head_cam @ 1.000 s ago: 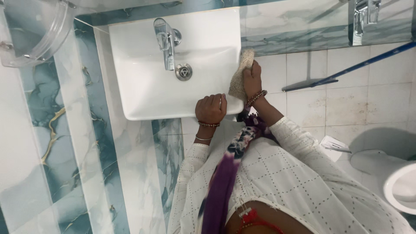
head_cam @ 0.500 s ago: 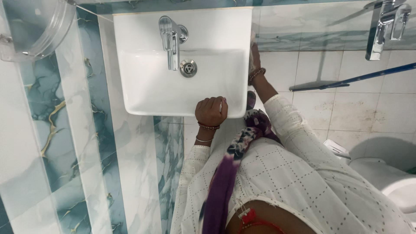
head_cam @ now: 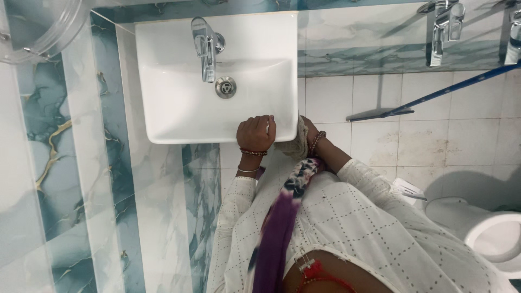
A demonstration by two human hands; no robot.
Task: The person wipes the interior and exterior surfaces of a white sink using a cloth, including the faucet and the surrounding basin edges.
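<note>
Head view, looking straight down. Left hand (head_cam: 256, 133) rests on the front rim of the white sink (head_cam: 179, 116), fingers curled over the edge and gripping it. Right hand (head_cam: 309, 130) is at the sink's front right corner, just beside the left hand, fingers closed around a beige scrub cloth (head_cam: 293, 145); the cloth is pressed against the corner's outer face and hangs slightly below the rim. Beaded bracelets on both wrists. Chrome tap (head_cam: 205, 48) stands at the back of the basin, with the round drain (head_cam: 225, 87) just in front of it; basin interior looks bare and white. Both arms are in white dotted sleeves; a purple patterned scarf (head_cam: 282, 217) hangs down the front of the body between them. Wall to the left of the sink is teal and white marble tile. Floor to the right is pale square tile with brownish staining. A blue-handled wiper (head_cam: 429, 93) lies across that floor, well apart from the hands. White toilet (head_cam: 483, 228) at lower right edge, partly cut off. Clear plastic shelf (head_cam: 43, 27) at upper left corner.
</note>
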